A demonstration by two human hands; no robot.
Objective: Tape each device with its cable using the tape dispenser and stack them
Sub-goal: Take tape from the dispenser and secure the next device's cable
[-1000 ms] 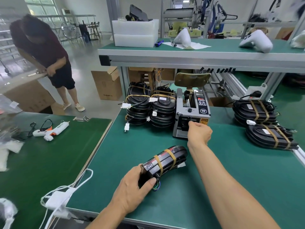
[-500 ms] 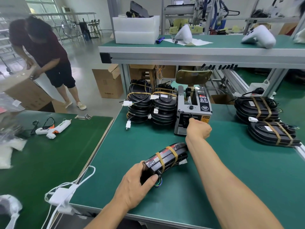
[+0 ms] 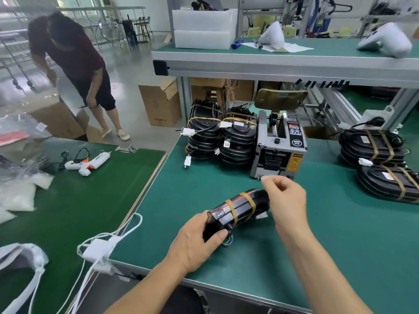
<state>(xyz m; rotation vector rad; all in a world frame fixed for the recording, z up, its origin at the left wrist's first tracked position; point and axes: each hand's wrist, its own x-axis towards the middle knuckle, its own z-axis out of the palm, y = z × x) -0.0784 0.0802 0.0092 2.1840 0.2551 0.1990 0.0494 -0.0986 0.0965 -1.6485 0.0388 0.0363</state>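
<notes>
1. One tape dispenser (image 3: 280,147) stands on the table (image 3: 340,234).
2. Two stacks of taped devices (image 3: 223,134) stand left of the dispenser.
3. Two taped devices (image 3: 385,164) lie right of it.
4. One device (image 3: 238,209) lies in front of it.
5. Two hands: left hand (image 3: 197,243), right hand (image 3: 285,200).

The tape dispenser (image 3: 280,150) carries a yellow warning-triangle label and a black panel whose print is too small to read.

Illumination: bright, even, diffuse; shadows soft. Windows (image 3: 74,1) at upper left overexposed. Wide-angle distortion bends edges. Motion blur affects the left margin.
</notes>
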